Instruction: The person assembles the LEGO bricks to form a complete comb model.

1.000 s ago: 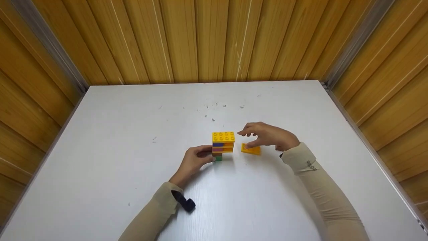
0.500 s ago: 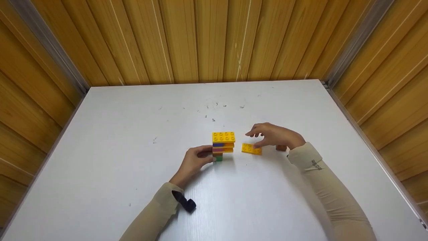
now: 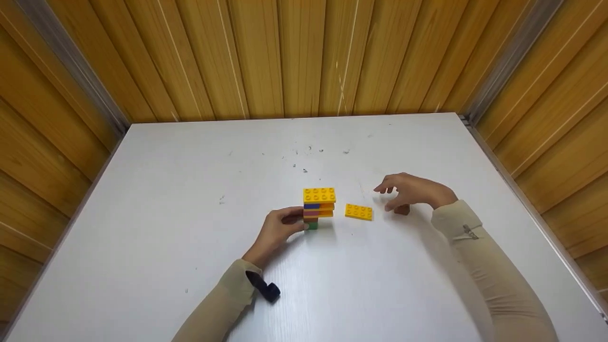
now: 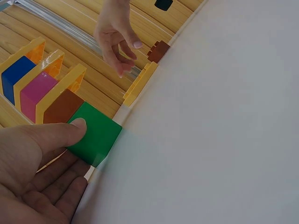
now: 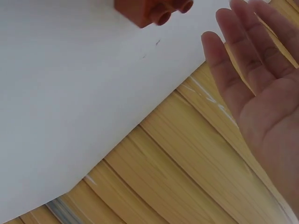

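A tower of toy building bricks stands upright on the white table. In the left wrist view it has a green brick at its foot, then a brown brick, with pink and blue bricks between yellow plates above. My left hand grips the tower low down, its thumb on the green brick. A loose yellow plate lies studs up to the right of the tower. My right hand, fingers apart and holding nothing, is over a loose brown brick; whether they touch I cannot tell.
The white table carries small dark marks towards its back. Wood-patterned panels rise behind and at both sides. A black strap hangs at the left sleeve cuff.
My right hand has moved right, away from the loose yellow plate and over to the brown brick. The plate stays on the table. My left hand and the tower hold still.
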### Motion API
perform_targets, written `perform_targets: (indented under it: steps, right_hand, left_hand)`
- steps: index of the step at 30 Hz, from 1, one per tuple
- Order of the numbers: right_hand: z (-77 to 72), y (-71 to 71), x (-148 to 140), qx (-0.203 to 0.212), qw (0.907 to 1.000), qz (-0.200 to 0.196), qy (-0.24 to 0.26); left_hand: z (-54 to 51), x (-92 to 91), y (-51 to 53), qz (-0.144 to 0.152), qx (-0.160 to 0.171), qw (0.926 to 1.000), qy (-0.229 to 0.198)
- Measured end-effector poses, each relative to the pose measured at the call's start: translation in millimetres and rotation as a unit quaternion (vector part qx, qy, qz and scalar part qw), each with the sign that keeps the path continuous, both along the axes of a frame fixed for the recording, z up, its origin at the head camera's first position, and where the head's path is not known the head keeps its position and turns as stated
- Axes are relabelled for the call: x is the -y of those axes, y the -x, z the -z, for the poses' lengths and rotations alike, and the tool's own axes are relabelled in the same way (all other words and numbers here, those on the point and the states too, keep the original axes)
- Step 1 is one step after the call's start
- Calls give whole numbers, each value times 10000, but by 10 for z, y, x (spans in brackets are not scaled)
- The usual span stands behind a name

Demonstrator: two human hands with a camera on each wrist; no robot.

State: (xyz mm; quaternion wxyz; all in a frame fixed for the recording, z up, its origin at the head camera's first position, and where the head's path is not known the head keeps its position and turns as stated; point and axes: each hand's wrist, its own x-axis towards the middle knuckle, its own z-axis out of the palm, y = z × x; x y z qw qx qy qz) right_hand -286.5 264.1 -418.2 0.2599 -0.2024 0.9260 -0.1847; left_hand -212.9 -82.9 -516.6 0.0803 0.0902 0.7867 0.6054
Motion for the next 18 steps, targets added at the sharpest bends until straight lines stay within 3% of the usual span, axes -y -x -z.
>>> perform_targets:
  steps: [9,18]
  right_hand:
    - [59,7,-251,-251,9997,-1,-61]
    - [144,33,-324,-22,10000,40,-57]
  left_hand:
    - [-9,-4,-3,-22,-70,10000,38]
    - [-16,2,-8,11,-72,10000,41]
